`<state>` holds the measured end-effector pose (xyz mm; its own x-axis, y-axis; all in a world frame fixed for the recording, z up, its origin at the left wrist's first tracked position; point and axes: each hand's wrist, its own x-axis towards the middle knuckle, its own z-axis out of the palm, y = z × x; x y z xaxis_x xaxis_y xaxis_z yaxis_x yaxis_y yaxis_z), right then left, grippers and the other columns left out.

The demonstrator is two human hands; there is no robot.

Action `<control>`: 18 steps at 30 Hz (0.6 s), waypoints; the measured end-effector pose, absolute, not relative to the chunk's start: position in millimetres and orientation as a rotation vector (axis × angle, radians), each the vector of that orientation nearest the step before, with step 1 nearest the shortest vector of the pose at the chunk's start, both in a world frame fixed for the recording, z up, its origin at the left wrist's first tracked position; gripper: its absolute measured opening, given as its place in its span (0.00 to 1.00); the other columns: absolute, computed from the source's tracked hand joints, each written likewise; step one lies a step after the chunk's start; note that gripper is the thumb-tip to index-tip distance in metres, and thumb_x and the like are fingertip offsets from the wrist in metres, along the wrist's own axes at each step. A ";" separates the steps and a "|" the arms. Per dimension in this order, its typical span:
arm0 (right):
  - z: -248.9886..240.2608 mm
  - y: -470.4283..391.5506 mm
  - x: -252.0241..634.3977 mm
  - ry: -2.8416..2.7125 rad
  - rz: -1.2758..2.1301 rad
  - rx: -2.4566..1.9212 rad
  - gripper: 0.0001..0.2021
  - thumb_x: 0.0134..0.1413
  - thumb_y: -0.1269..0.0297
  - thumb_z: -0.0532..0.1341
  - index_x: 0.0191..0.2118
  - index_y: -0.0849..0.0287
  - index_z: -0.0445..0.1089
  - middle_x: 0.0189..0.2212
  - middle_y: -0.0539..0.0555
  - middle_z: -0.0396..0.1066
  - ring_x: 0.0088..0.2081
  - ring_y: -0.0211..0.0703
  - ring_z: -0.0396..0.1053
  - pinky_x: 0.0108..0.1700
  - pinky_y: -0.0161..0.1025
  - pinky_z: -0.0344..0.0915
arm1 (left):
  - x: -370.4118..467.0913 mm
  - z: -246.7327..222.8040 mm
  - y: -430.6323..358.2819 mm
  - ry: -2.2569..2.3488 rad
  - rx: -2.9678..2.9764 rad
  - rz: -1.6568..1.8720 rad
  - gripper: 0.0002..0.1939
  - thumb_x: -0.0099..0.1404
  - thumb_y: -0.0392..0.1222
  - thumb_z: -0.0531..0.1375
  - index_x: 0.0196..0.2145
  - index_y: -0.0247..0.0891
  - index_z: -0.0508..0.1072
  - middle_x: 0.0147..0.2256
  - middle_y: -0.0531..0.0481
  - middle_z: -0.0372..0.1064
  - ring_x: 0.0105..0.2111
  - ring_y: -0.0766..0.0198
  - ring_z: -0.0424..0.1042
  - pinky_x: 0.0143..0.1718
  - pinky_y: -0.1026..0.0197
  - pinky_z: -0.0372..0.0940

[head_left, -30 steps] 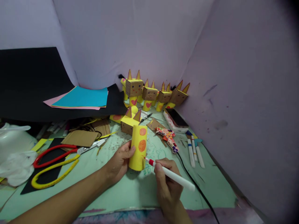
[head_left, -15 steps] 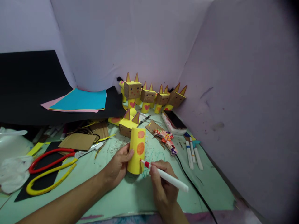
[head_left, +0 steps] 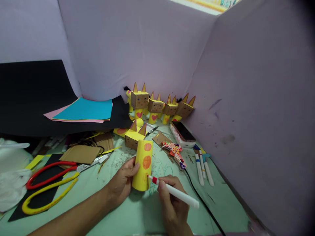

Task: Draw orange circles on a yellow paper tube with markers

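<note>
My left hand (head_left: 124, 179) is closed around the side of a yellow paper tube (head_left: 140, 175), held upright and tilted slightly. Two orange-red filled spots show on the tube, with a small fresh mark below them. Pinched in my right hand (head_left: 173, 200) is a white marker (head_left: 183, 196) with a red collar, its tip touching the tube at that lower mark. Just behind the tube sits a yellow and cardboard box head (head_left: 133, 139) with two pointed ears.
Large scissors (head_left: 52, 186) with red and yellow handles lie at left, near cardboard pieces (head_left: 80, 154). Coloured paper sheets (head_left: 85, 109) rest on black paper. Several box-headed figures (head_left: 155, 106) stand at the back. A patterned glue gun (head_left: 175, 152), phone (head_left: 183, 130) and markers (head_left: 199, 170) lie right.
The view has tilted up a little, so the scene sits lower. A small orange-red mark has grown at the marker's tip. Both hands keep their hold.
</note>
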<state>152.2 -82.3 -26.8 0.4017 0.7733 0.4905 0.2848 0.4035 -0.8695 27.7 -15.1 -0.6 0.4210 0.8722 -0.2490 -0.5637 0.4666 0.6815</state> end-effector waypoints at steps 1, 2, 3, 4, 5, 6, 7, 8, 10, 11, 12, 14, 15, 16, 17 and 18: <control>-26.5 -82.4 152.1 -1.174 0.425 -1.156 0.07 0.56 0.63 0.57 0.31 0.57 0.70 0.21 0.48 0.65 0.22 0.35 0.62 0.24 0.32 0.58 | 27.8 -0.9 -14.9 0.641 0.550 0.961 0.11 0.56 0.34 0.62 0.38 0.32 0.73 0.30 0.46 0.74 0.27 0.63 0.70 0.30 0.62 0.65; -26.1 -82.6 152.0 -1.190 0.429 -1.147 0.07 0.56 0.63 0.58 0.31 0.57 0.71 0.22 0.49 0.66 0.23 0.36 0.63 0.25 0.33 0.58 | 27.9 -1.2 -14.6 0.644 0.547 0.966 0.10 0.56 0.33 0.61 0.38 0.32 0.73 0.30 0.46 0.74 0.28 0.63 0.70 0.30 0.62 0.65; -25.8 -82.8 152.0 -1.206 0.436 -1.138 0.07 0.56 0.63 0.57 0.31 0.57 0.71 0.22 0.49 0.66 0.23 0.37 0.64 0.25 0.33 0.59 | 28.0 -1.6 -14.3 0.650 0.541 0.972 0.10 0.57 0.33 0.60 0.38 0.31 0.73 0.30 0.46 0.74 0.28 0.63 0.70 0.31 0.62 0.65; -25.5 -83.0 152.1 -1.218 0.445 -1.137 0.08 0.56 0.63 0.57 0.30 0.57 0.71 0.22 0.49 0.67 0.24 0.37 0.64 0.26 0.33 0.59 | 28.0 -2.0 -14.0 0.659 0.536 0.976 0.10 0.57 0.33 0.60 0.39 0.31 0.73 0.31 0.46 0.74 0.28 0.62 0.71 0.31 0.62 0.66; -25.4 -83.2 152.4 -1.225 0.452 -1.139 0.08 0.56 0.63 0.57 0.30 0.58 0.71 0.21 0.49 0.66 0.23 0.37 0.65 0.26 0.33 0.59 | 27.9 -2.2 -13.6 0.669 0.530 0.978 0.09 0.58 0.32 0.59 0.39 0.31 0.72 0.31 0.45 0.74 0.29 0.62 0.71 0.32 0.62 0.66; -25.6 -83.1 153.1 -1.227 0.453 -1.143 0.08 0.56 0.63 0.57 0.29 0.57 0.71 0.21 0.49 0.66 0.23 0.37 0.65 0.25 0.33 0.59 | 27.8 -2.4 -13.3 0.676 0.524 0.981 0.09 0.59 0.32 0.58 0.39 0.31 0.72 0.31 0.45 0.74 0.29 0.62 0.71 0.32 0.61 0.66; -26.1 -82.9 154.2 -1.228 0.446 -1.149 0.08 0.57 0.63 0.57 0.29 0.57 0.70 0.20 0.49 0.66 0.23 0.37 0.65 0.25 0.33 0.59 | 27.5 -2.3 -13.1 0.681 0.520 0.981 0.09 0.59 0.32 0.58 0.39 0.31 0.72 0.31 0.45 0.74 0.29 0.62 0.72 0.32 0.61 0.67; -26.9 -82.5 155.7 -1.239 0.438 -1.153 0.08 0.57 0.64 0.57 0.29 0.57 0.70 0.21 0.49 0.66 0.23 0.37 0.65 0.25 0.33 0.59 | 27.2 -2.1 -13.0 0.682 0.518 0.975 0.09 0.60 0.32 0.57 0.39 0.31 0.72 0.32 0.45 0.74 0.29 0.62 0.72 0.33 0.61 0.67; -29.1 -81.4 159.1 -1.290 0.420 -1.139 0.07 0.57 0.65 0.56 0.31 0.57 0.71 0.22 0.49 0.66 0.24 0.37 0.65 0.25 0.32 0.59 | 26.4 -1.5 -12.9 0.678 0.517 0.955 0.08 0.60 0.32 0.56 0.38 0.31 0.72 0.31 0.44 0.74 0.29 0.61 0.73 0.33 0.59 0.68; -30.3 -80.9 160.6 -1.321 0.426 -1.127 0.07 0.57 0.66 0.56 0.32 0.57 0.71 0.23 0.49 0.67 0.24 0.37 0.64 0.24 0.32 0.58 | 26.1 -1.1 -12.9 0.677 0.515 0.948 0.08 0.61 0.32 0.56 0.38 0.31 0.72 0.31 0.44 0.74 0.29 0.60 0.73 0.33 0.59 0.68; -31.3 -80.6 161.8 -1.351 0.444 -1.118 0.07 0.57 0.66 0.56 0.33 0.57 0.71 0.23 0.50 0.67 0.23 0.37 0.64 0.24 0.32 0.58 | 25.9 -0.7 -12.9 0.679 0.512 0.946 0.07 0.61 0.32 0.56 0.37 0.31 0.71 0.30 0.44 0.74 0.28 0.60 0.73 0.33 0.58 0.68; -32.1 -80.4 162.5 -1.359 0.495 -1.128 0.07 0.57 0.65 0.56 0.33 0.57 0.71 0.22 0.50 0.67 0.23 0.37 0.64 0.23 0.32 0.57 | 25.8 -0.2 -12.8 0.693 0.501 0.954 0.08 0.61 0.31 0.55 0.37 0.30 0.71 0.30 0.43 0.75 0.28 0.59 0.74 0.33 0.58 0.69; -31.8 -80.5 162.1 -1.334 0.518 -1.147 0.08 0.57 0.64 0.56 0.32 0.58 0.71 0.21 0.50 0.67 0.23 0.37 0.64 0.22 0.32 0.57 | 25.9 -0.1 -12.6 0.704 0.495 0.957 0.08 0.61 0.31 0.55 0.38 0.30 0.71 0.31 0.43 0.75 0.29 0.59 0.74 0.33 0.58 0.69; -31.1 -80.7 161.2 -1.304 0.537 -1.168 0.09 0.57 0.63 0.56 0.30 0.58 0.70 0.20 0.49 0.66 0.22 0.37 0.64 0.22 0.32 0.57 | 26.0 -0.1 -12.4 0.714 0.489 0.959 0.08 0.61 0.31 0.55 0.38 0.30 0.71 0.31 0.42 0.75 0.30 0.58 0.74 0.33 0.58 0.69; -30.1 -80.8 160.2 -1.272 0.543 -1.181 0.10 0.57 0.62 0.56 0.29 0.59 0.70 0.19 0.49 0.65 0.22 0.36 0.63 0.22 0.32 0.56 | 26.1 -0.2 -12.1 0.725 0.486 0.957 0.08 0.61 0.31 0.55 0.38 0.29 0.71 0.32 0.41 0.75 0.30 0.58 0.75 0.33 0.58 0.69; -28.9 -80.9 159.0 -1.248 0.540 -1.187 0.10 0.57 0.62 0.56 0.29 0.59 0.70 0.19 0.49 0.64 0.21 0.36 0.62 0.22 0.32 0.56 | 26.2 -0.4 -11.8 0.734 0.487 0.952 0.08 0.61 0.31 0.55 0.38 0.29 0.70 0.32 0.41 0.75 0.30 0.58 0.75 0.33 0.58 0.70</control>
<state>159.0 -80.9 -28.9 0.3009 0.8514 0.4297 0.2690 0.3565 -0.8947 26.2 -11.8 -0.4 0.3732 0.8618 -0.3436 -0.5518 0.5040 0.6645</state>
